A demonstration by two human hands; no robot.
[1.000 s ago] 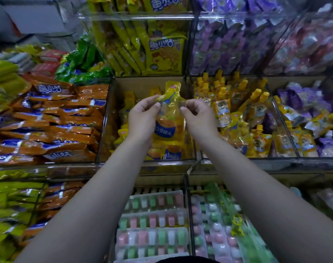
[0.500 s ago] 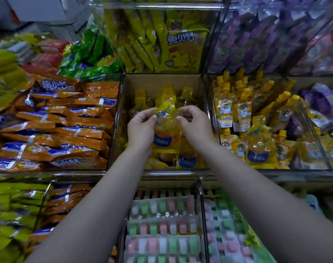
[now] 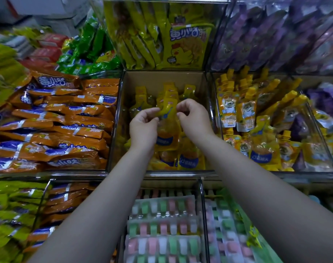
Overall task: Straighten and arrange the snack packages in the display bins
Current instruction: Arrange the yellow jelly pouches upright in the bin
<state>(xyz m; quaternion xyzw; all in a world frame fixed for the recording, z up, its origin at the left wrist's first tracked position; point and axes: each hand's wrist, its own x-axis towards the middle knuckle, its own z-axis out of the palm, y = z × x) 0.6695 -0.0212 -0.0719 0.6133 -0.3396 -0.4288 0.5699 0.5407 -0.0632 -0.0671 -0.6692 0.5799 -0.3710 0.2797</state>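
Head view: a yellow snack pouch (image 3: 168, 122) is held upright inside the middle display bin (image 3: 161, 173), about midway between its side walls. The pouch's narrow top is pinched from the left by the thumb and fingers of the left hand (image 3: 142, 128) and from the right by the curled fingertips of the right hand (image 3: 193, 118). Its blue-labelled lower part is seen between the two wrists. Behind it, toward the bin's cardboard-lined back wall, more yellow pouches (image 3: 188, 90) are stood in loose rows, and others (image 3: 188, 160) are packed against the front wall.

The bin to the left is filled with orange packets (image 3: 66, 128), laid flat and stacked up to its right edge. The bin to the right is crowded with spouted pouches (image 3: 245, 111), some upright and some tilted. Above the middle bin, tall yellow packs with a chicken drawing (image 3: 184, 46) are kept behind a clear wall, with purple packs (image 3: 256, 44) beside them on the right and green packets (image 3: 85, 48) on the left. Below the front rim of the middle bin, trays of pink, green and white sweets (image 3: 161, 234) are laid flat. Both forearms are stretched over those trays.
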